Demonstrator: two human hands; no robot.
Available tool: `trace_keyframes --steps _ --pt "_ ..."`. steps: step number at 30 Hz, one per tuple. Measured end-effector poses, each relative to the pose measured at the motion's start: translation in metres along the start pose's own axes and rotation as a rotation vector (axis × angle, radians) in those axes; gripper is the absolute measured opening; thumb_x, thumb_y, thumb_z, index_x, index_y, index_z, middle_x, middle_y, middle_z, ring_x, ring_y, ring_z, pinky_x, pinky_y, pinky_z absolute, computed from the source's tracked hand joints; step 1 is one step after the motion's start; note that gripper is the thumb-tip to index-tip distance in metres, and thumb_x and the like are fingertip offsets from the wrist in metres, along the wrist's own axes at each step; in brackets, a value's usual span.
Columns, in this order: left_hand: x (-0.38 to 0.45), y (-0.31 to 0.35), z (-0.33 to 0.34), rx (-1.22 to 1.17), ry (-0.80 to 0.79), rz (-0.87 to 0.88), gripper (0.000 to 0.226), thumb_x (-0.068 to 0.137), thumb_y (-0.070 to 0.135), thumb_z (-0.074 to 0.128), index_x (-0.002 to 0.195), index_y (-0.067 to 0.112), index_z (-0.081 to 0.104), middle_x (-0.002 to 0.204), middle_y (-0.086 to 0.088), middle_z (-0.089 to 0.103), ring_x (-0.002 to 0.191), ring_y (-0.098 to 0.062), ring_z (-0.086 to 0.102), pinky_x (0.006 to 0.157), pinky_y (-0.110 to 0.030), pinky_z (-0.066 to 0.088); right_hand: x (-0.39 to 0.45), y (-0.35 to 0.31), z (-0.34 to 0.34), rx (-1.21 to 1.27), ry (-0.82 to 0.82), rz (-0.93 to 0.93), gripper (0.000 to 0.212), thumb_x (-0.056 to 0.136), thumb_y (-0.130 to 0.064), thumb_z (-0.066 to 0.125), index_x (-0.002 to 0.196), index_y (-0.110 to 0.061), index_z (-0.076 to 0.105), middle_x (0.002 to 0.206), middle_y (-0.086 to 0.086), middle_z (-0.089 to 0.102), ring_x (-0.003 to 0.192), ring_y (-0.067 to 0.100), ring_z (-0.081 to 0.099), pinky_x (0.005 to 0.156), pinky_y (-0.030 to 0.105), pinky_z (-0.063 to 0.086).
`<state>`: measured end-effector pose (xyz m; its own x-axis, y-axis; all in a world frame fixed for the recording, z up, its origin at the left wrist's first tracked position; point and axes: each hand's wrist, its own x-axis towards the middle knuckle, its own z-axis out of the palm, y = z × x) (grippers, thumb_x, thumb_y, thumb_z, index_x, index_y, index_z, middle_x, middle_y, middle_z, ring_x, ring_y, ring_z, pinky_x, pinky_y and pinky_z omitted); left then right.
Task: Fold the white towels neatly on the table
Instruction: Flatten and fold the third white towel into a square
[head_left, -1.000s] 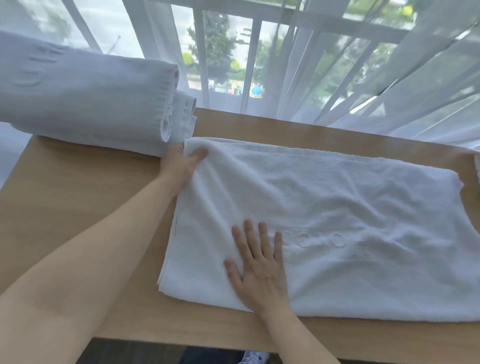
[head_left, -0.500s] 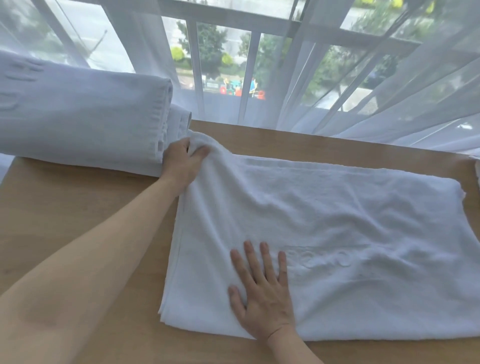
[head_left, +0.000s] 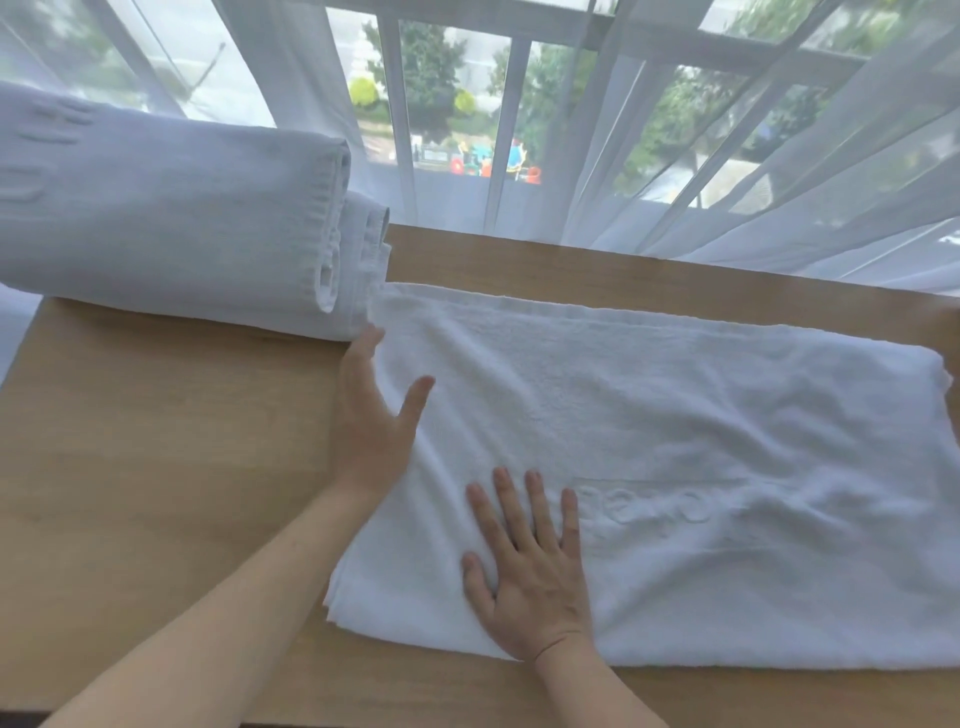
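A wooden tabletop (head_left: 156, 441) fills the lower part of the view, with sheer curtains (head_left: 727, 130) hanging along its far edge in front of a window. A white towel (head_left: 675, 441), folded into a broad rectangle of several layers, lies flat across the tabletop and runs off toward the right; faint raised lettering shows on its near half. Just beyond the towel's far left corner sits a stack of folded towels (head_left: 171, 223), its folded ends facing the flat towel and almost touching that corner. The left hand (head_left: 371, 421) lies at the towel's left edge, fingers straight and thumb spread out onto the cloth, gripping nothing. The right hand (head_left: 530, 566) rests palm down on the towel near its front left corner, fingers spread wide and flat against the fabric, just left of the lettering.
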<state>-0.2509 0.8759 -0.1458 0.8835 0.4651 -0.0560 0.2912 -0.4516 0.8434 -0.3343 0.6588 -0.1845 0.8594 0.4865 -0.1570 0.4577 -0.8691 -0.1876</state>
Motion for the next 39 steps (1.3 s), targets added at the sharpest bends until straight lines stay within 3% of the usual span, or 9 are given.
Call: trace_keyframes --steps 3,6,11,18,23,27,30,33,39 --pt "-0.054 -0.017 -0.009 -0.070 0.042 -0.270 0.055 0.086 0.051 0.071 0.131 0.033 0.046 0.122 0.011 0.058 0.101 0.001 0.060 0.085 -0.029 0.053 0.000 -0.001 0.000 0.011 -0.005 0.002 0.074 0.094 -0.055 0.041 0.160 -0.031 0.016 0.168 -0.002 0.009 0.154 0.029 0.007 0.117 0.064 0.017" --pt "-0.072 -0.027 -0.024 -0.093 -0.020 -0.379 0.061 0.074 0.073 0.064 0.121 0.037 0.048 0.099 0.012 0.064 0.082 0.003 0.062 0.063 -0.014 0.047 0.000 -0.001 -0.001 0.017 -0.012 0.008 0.072 0.096 -0.054 0.038 0.160 -0.031 0.015 0.168 -0.003 0.008 0.155 0.028 0.005 0.118 0.063 0.016" --pt "-0.066 -0.030 -0.039 0.046 -0.340 -0.420 0.052 0.069 0.077 0.069 0.094 0.032 0.061 0.075 0.014 0.064 0.066 -0.004 0.061 0.059 -0.019 0.044 0.000 -0.001 -0.002 0.010 -0.030 0.019 0.069 0.098 -0.053 0.034 0.160 -0.032 0.012 0.168 -0.003 0.004 0.155 0.027 0.002 0.119 0.062 0.012" --pt "-0.076 -0.042 -0.062 0.051 -0.256 -0.353 0.023 0.084 0.048 0.075 0.080 0.030 0.062 0.074 0.021 0.069 0.062 0.003 0.064 0.051 -0.012 0.042 -0.003 -0.003 -0.003 0.016 -0.037 0.011 0.065 0.102 -0.053 0.025 0.160 -0.032 0.005 0.169 -0.003 0.001 0.155 0.026 -0.004 0.120 0.061 0.010" --pt "-0.084 -0.040 -0.050 0.037 -0.119 -0.447 0.033 0.082 0.034 0.080 0.092 0.025 0.050 0.097 0.003 0.064 0.087 -0.020 0.064 0.066 -0.031 0.047 -0.003 -0.005 -0.008 0.103 -0.001 0.075 0.063 0.103 -0.055 0.015 0.160 -0.032 -0.002 0.168 -0.004 -0.009 0.154 0.020 -0.011 0.122 0.055 0.000" --pt "-0.092 -0.020 -0.015 0.518 -0.022 0.284 0.048 0.086 0.014 0.068 0.129 0.019 0.048 0.147 -0.007 0.045 0.138 -0.030 0.041 0.107 -0.044 0.037 0.002 0.016 -0.015 0.123 0.080 0.280 0.062 0.104 -0.053 0.011 0.160 -0.030 0.000 0.168 -0.003 -0.010 0.154 0.018 -0.014 0.123 0.049 -0.006" --pt "-0.085 -0.005 0.028 0.585 -0.359 0.571 0.047 0.100 0.029 0.051 0.146 0.024 0.048 0.163 -0.006 0.028 0.153 -0.026 0.020 0.122 -0.046 0.024 0.003 0.031 -0.008 0.071 0.023 0.334 0.065 0.101 -0.055 0.008 0.159 -0.029 -0.007 0.166 -0.003 -0.018 0.152 0.018 -0.020 0.124 0.051 -0.001" --pt "-0.060 -0.010 0.047 0.786 -0.589 0.684 0.057 0.104 0.046 0.026 0.159 0.033 0.019 0.168 0.000 0.002 0.155 -0.021 -0.003 0.125 -0.045 0.004 -0.001 0.031 -0.003 0.058 0.049 0.318 0.066 0.102 -0.050 0.017 0.161 -0.025 0.002 0.168 0.002 -0.007 0.154 0.022 -0.010 0.124 0.053 0.008" --pt "0.049 -0.019 0.046 0.844 -0.476 0.470 0.068 0.095 0.066 0.010 0.157 0.043 -0.004 0.167 0.010 -0.013 0.152 -0.012 -0.020 0.120 -0.035 -0.020 0.001 0.036 0.003 0.075 0.121 0.277 0.063 0.104 -0.049 0.015 0.159 -0.020 0.020 0.168 0.007 0.012 0.154 0.029 0.009 0.120 0.059 0.019"
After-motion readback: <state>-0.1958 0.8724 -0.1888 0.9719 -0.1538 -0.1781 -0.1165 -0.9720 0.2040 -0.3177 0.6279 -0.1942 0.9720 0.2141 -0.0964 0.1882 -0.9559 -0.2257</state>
